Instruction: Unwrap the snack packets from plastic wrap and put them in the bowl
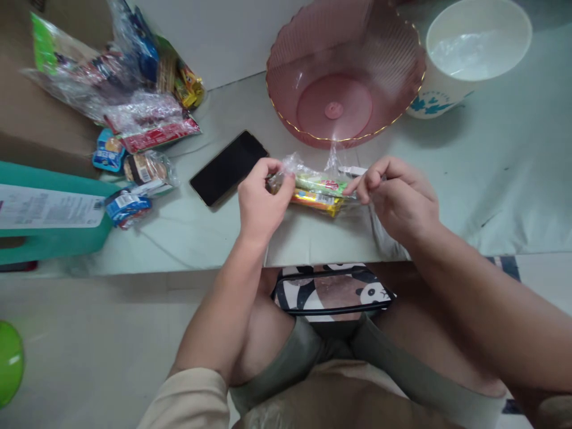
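Note:
A clear plastic bag (333,161) lies on the cloth-covered table in front of me, with a green snack packet (324,186) and a yellow snack packet (313,200) in it. My left hand (263,199) pinches the bag's left end between thumb and fingers. At the right end, my right hand (400,196) has its fingers curled, with the fingertips closed at the bag's edge. Its palm is turned partly away, so the exact hold is hidden. Just left of my left hand lies a black phone (229,168).
A pink ribbed bowl (333,126) with a gold rim stands beyond the bag, beside a white bin (433,98). At the left are several wrapped snacks (152,128), a cardboard box (40,113) and a teal container (58,247). A panda-print item (330,292) sits below the table edge.

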Demonstrator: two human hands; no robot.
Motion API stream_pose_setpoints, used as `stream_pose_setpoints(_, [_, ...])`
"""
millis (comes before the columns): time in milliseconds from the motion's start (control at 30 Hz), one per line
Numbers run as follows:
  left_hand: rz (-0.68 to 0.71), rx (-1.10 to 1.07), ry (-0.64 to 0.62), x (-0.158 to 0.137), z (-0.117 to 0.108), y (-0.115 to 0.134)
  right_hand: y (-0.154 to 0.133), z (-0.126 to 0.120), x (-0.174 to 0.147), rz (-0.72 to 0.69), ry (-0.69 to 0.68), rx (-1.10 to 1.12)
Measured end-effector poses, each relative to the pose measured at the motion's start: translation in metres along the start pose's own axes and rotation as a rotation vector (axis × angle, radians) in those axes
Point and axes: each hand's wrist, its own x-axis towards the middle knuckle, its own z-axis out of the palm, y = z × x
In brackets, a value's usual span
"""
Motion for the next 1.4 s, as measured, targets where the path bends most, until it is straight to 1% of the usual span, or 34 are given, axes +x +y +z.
stream_pose_setpoints(100, [-0.053, -0.094, 0.081, 0.004, -0.003, -0.002, -0.001, -0.009, 0.002, -0.029, 0.053, -0.123])
stream_pose_setpoints(167, [-0.074, -0.186, 0.112, 0.007, -0.005, -0.007, -0.004, -0.017, 0.004, -0.087, 0.105, -0.247])
stream_pose_setpoints(233, [-0.105, -0.252, 0.08, 0.009, -0.008, -0.012, -0.008, -0.026, 0.005, -0.131, 0.186, -0.398])
stream_pose_setpoints(300, [-0.135, -0.295, 0.002, 0.01, -0.012, -0.016, -0.012, -0.032, 0.007, -0.123, 0.255, -0.61])
stream_pose_setpoints(367, [-0.151, -0.319, -0.067, 0.011, -0.016, -0.018, -0.014, -0.035, 0.008, -0.111, 0.274, -0.849])
stream_pose_setpoints(400, [-0.148, -0.317, -0.084, 0.011, -0.018, -0.019, -0.015, -0.034, 0.007, -0.143, 0.265, -0.945])
stream_pose_setpoints(467, [-0.119, -0.262, -0.083, 0.011, -0.022, -0.018, -0.015, -0.028, 0.003, -0.297, 0.212, -1.041])
stream_pose_setpoints(533, [-0.063, -0.145, -0.055, 0.011, -0.025, -0.017, -0.013, -0.017, -0.003, -0.439, 0.084, -1.054])
stream_pose_setpoints(567, [-0.029, -0.086, -0.035, 0.011, -0.026, -0.016, -0.013, -0.011, -0.007, -0.47, 0.003, -1.053])
stream_pose_setpoints(633, [0.031, -0.023, -0.003, 0.011, -0.026, -0.015, -0.011, 0.0, -0.013, -0.459, -0.144, -1.074])
stream_pose_setpoints(667, [0.045, -0.03, 0.011, 0.011, -0.026, -0.014, -0.011, 0.004, -0.014, -0.448, -0.201, -1.094])
stream_pose_setpoints(767, [0.015, -0.122, 0.032, 0.012, -0.024, -0.014, -0.014, 0.008, -0.017, -0.47, -0.304, -1.139])
stream_pose_setpoints(867, [-0.041, -0.195, 0.088, 0.014, -0.025, -0.014, -0.022, 0.007, -0.022, -0.553, -0.361, -1.139])
stream_pose_setpoints(900, [-0.056, -0.214, 0.092, 0.015, -0.026, -0.013, -0.025, 0.007, -0.024, -0.583, -0.399, -1.137])
stream_pose_setpoints(933, [-0.072, -0.231, 0.075, 0.016, -0.027, -0.011, -0.027, 0.008, -0.027, -0.607, -0.455, -1.135])
stream_pose_setpoints(967, [-0.092, -0.237, 0.031, 0.016, -0.029, -0.009, -0.029, 0.009, -0.03, -0.612, -0.525, -1.136])
stream_pose_setpoints(1033, [-0.131, -0.18, -0.127, 0.016, -0.031, -0.004, -0.03, 0.012, -0.035, -0.55, -0.681, -1.143])
stream_pose_setpoints(1100, [-0.148, -0.039, -0.25, 0.014, -0.033, 0.001, -0.03, 0.015, -0.038, -0.409, -0.836, -1.124])
stream_pose_setpoints(1133, [-0.144, 0.026, -0.268, 0.014, -0.033, 0.003, -0.031, 0.015, -0.039, -0.329, -0.902, -1.095])
stream_pose_setpoints(1167, [-0.139, 0.064, -0.257, 0.013, -0.033, 0.005, -0.031, 0.016, -0.039, -0.253, -0.956, -1.056])
stream_pose_setpoints(1233, [-0.17, 0.044, -0.193, 0.013, -0.031, 0.006, -0.033, 0.015, -0.038, -0.155, -1.033, -0.954])
stream_pose_setpoints(1267, [-0.208, 0.01, -0.17, 0.014, -0.03, 0.006, -0.033, 0.014, -0.037, -0.145, -1.039, -0.901])
stream_pose_setpoints(1300, [-0.254, -0.02, -0.16, 0.014, -0.029, 0.006, -0.032, 0.013, -0.036, -0.166, -1.008, -0.856])
stream_pose_setpoints(1333, [-0.294, -0.036, -0.162, 0.015, -0.029, 0.006, -0.03, 0.012, -0.035, -0.212, -0.935, -0.827])
stream_pose_setpoints(1400, [-0.332, -0.017, -0.189, 0.015, -0.03, 0.007, -0.024, 0.012, -0.03, -0.354, -0.681, -0.822])
